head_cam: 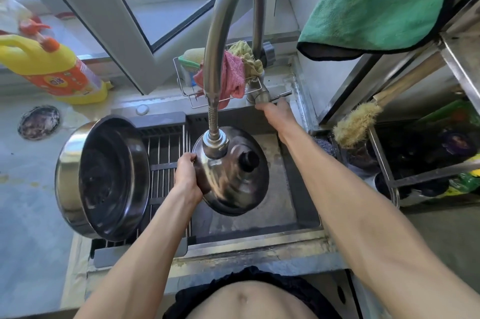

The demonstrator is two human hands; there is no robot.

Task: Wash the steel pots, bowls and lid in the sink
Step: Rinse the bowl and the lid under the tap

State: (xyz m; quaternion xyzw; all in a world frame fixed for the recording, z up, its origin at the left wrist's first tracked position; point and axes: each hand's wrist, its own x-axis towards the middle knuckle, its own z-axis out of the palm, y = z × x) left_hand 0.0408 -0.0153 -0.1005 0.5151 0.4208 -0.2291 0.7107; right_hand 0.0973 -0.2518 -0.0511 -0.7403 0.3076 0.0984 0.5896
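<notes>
Under the faucet head (215, 144), the steel lid (233, 176) hangs over the sink (306, 217), its rim gripped by the left hand (187, 176). The right hand (275, 111) reaches the tap handle (281, 94); its grip I can't make out. Left of the lid, nested steel pots (104, 176) drain tilted on the rack (166, 163), seemingly washed, holding nothing visible. Probably nearly done.

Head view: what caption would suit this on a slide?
Left hand holds the lid under the faucet while right hand reaches the tap handle.
</notes>
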